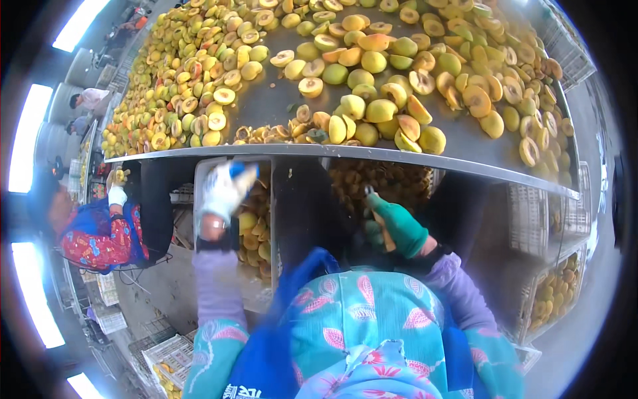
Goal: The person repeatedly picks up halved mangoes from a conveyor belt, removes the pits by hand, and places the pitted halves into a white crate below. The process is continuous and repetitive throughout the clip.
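Note:
My left hand (pixel 224 191), in a white glove with blue on it, is over a pale crate (pixel 201 174) of yellow fruit, just below the table edge. Motion smears its fingers, so I cannot make out whether it holds anything. My right hand (pixel 403 229), gloved in green, is closed around a small tool (pixel 383 226) with a wooden-looking handle and a metal tip. Under that tip, below the table, lies a dark heap of fruit pieces (pixel 382 181). Halved yellow-green stone fruit (pixel 377 110) is spread over the metal table (pixel 266 100) in front of me, many cut faces showing.
A metal rim (pixel 372 157) runs along the table's near side. White plastic crates (pixel 528 223) stand at the right, one holding fruit (pixel 553 292). Another fruit crate (pixel 169 359) is at lower left. To my left sits another person (pixel 106 229) in a patterned red garment.

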The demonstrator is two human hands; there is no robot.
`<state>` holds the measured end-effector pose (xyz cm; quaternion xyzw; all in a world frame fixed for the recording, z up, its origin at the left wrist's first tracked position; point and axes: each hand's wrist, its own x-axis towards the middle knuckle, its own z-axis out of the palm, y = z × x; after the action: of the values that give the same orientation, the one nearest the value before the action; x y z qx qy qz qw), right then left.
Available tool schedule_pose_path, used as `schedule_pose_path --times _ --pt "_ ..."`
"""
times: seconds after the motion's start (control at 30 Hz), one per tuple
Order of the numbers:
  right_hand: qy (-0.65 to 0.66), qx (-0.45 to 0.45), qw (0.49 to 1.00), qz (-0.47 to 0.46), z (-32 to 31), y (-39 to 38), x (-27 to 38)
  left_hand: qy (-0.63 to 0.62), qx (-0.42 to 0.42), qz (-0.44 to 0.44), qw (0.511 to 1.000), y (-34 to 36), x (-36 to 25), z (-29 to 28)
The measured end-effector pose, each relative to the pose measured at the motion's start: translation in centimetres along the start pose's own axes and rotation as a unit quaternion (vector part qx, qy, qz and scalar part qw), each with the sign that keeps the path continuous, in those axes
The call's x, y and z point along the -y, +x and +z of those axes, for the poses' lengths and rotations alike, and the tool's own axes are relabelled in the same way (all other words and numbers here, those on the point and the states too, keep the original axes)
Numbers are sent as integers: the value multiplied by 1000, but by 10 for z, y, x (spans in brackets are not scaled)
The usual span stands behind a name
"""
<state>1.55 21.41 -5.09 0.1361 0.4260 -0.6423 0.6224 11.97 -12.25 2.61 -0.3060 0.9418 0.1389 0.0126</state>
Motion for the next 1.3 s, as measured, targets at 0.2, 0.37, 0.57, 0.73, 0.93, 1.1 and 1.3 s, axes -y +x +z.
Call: schedule_pose_path --times 0.2,0.37,0.57,0.73,0.93,1.1,1.3 --pt "-90 -15 988 -123 39 -15 23 38 -38 29 998 170 -122 50" --pt "-257 -147 842 -451 35 15 53 -253 162 105 948 173 -133 40" --pt "-493 -210 684 -495 73 25 65 -390 -3 305 869 40 -145 39" --pt "-431 -211 734 -481 71 18 45 -481 -53 275 830 19 -157 64" --pt "-429 -210 738 -477 72 4 42 -165 -261 447 839 15 -163 49" --pt "-432 -138 757 -471 58 3 43 -286 -89 422 856 19 -164 35" --pt "-200 -110 853 -469 75 14 22 -612 86 151 771 11 -183 48"
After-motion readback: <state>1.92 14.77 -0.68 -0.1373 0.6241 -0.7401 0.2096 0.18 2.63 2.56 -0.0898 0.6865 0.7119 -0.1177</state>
